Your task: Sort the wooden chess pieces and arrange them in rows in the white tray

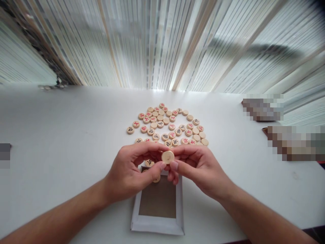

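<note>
Disc (pixel 168 157) is held up over white table (pixel 76 162), in view by far end of box (pixel 157 223), long axis fore-aft. L hand (pixel 134 169) & R hand (pixel 201 166) approx. equally near: thumbs + fingertips nearly together, both pinching its rim. Other discs (pixel 165 137) lie beyond.

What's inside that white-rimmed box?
At the far end of the box, at least one round wooden piece shows; nearer, its brown bottom. The left hand partly covers that end, so others may be hidden.
</note>
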Tool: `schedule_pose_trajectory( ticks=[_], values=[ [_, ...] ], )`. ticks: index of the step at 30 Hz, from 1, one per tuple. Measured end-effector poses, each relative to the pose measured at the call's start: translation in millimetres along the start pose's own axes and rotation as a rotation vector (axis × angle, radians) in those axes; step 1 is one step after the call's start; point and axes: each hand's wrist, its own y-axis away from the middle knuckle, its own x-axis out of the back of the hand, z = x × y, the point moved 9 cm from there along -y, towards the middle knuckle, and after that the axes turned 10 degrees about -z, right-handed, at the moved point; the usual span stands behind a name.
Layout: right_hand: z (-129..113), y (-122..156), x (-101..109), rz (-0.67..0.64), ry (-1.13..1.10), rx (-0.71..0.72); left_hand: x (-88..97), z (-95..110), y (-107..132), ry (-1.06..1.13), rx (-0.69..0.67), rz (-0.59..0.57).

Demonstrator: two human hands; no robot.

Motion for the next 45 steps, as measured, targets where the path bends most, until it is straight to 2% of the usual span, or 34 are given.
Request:
schedule_pose_trajectory(
  ticks=[4, 7, 10, 13, 16, 20, 23, 26, 28, 33, 45],
  values=[
    [-0.1, 1.0, 4.6, 0.055, 0.000, 0.003, 1.5, -4.4, -0.9, 0.025, 0.013, 0.015],
    [-3.9, 1.5, 8.2, 0.083, 0.042, 0.034, 7.8, -5.7, -1.0, -0.041, 0.002, 0.065],
    [-7.7, 2.2, 11.9, 0.105, 0.090, 0.071, 12.8, 6.2, -1.1, -0.223, -0.119, 0.097],
    [-8.5, 3.4, 15.1, 0.114, 0.153, 0.087, 9.8, 21.7, -0.7, -0.392, -0.270, 0.077],
    [-7.3, 4.9, 17.0, 0.102, 0.251, 0.077, 7.3, 27.2, -0.3, -0.462, -0.323, 0.057],
    [-14.4, 7.8, 17.7, 0.097, 0.428, 0.131, 10.9, 20.3, -1.2, -0.451, -0.260, 0.049],
    [-25.6, 11.0, 14.0, 0.122, 0.647, 0.210, 22.9, 10.3, -2.7, -0.361, -0.169, 0.095],
    [-33.8, 13.7, -1.7, 0.078, 0.918, 0.308, 38.5, -3.0, -3.6, -0.236, -0.060, 0.173],
    [-33.1, 14.6, -13.2, 0.014, 1.025, 0.352, 45.6, -10.4, -3.4, -0.186, -0.009, 0.210],
    [-21.1, 14.1, -27.0, -0.094, 1.162, 0.364, 46.8, -15.7, -2.8, -0.212, 0.012, 0.199],
    [-2.9, 13.7, -34.6, -0.150, 1.327, 0.379, 41.9, -10.0, -3.7, -0.290, -0.008, 0.175]
  ],
)
